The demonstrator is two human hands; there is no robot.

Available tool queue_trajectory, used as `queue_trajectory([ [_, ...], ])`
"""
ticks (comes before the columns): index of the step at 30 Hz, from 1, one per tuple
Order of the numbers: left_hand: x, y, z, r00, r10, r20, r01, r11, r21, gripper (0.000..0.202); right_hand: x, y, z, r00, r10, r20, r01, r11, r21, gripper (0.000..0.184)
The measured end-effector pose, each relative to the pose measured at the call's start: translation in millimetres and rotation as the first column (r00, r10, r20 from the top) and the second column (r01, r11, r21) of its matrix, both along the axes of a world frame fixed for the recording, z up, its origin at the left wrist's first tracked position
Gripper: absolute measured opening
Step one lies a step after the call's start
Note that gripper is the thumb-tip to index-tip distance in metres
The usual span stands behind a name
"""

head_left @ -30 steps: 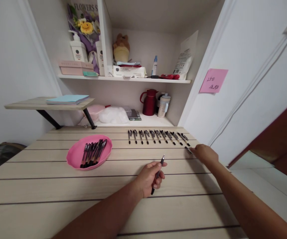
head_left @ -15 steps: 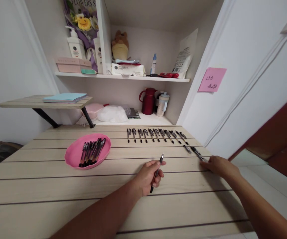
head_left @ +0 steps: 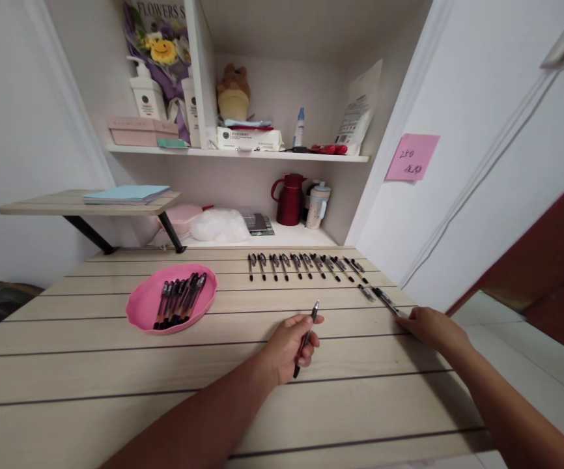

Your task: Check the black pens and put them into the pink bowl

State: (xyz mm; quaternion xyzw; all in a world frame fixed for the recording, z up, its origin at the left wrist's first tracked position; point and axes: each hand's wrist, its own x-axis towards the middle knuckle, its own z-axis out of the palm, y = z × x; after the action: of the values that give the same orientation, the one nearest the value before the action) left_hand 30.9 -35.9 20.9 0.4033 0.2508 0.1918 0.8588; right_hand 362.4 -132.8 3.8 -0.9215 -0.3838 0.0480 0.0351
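My left hand is closed around a pen with its bare tip pointing up and away from me. To the right, my right hand has its fingertips pinched at the near end of a dark pen lying on the table. Just left of that pen lies a loose pen cap. Farther back is a row of uncapped pens, each with a cap beside it. A pink scalloped tray on the left holds several capped pens.
The slatted wooden table meets a white shelf unit at the back. A small raised stand carries blue paper. A red jug and a light tumbler stand behind. Pink note on the wall.
The view has shifted very slightly. My left hand keeps the pen, and my right hand stays at the near end of the dark pen; little else differs.
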Motion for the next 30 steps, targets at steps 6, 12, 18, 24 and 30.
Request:
queue_trajectory([
  [6,0.2,0.1,-0.2,1.0,-0.001,-0.006,0.001,1.0,-0.001,0.041,-4.3,-0.3,4.4,1.0,-0.014,-0.01,0.014,1.0,0.006,0.035],
  [12,0.0,0.4,-0.7,1.0,-0.013,-0.004,0.013,1.0,0.019,0.04,-15.4,-4.8,15.3,1.0,-0.028,0.006,0.028,0.999,0.019,0.037],
  [18,-0.1,-0.2,-1.7,1.0,-0.025,0.005,0.024,0.999,0.037,0.038,-80.4,11.5,34.4,0.999,0.022,-0.027,-0.011,0.935,0.354,0.039],
  [24,2.8,-4.4,-0.3,0.999,0.053,0.01,-0.053,0.997,0.059,0.033,-196.7,46.8,35.5,0.534,0.528,-0.66,0.22,0.667,0.712,0.038],
  [30,7.1,-8.4,-2.4,0.993,0.117,0.012,-0.117,0.986,0.119,0.03,-242.5,66.1,31.5,0.214,0.527,-0.823,0.565,0.62,0.544,0.038],
])
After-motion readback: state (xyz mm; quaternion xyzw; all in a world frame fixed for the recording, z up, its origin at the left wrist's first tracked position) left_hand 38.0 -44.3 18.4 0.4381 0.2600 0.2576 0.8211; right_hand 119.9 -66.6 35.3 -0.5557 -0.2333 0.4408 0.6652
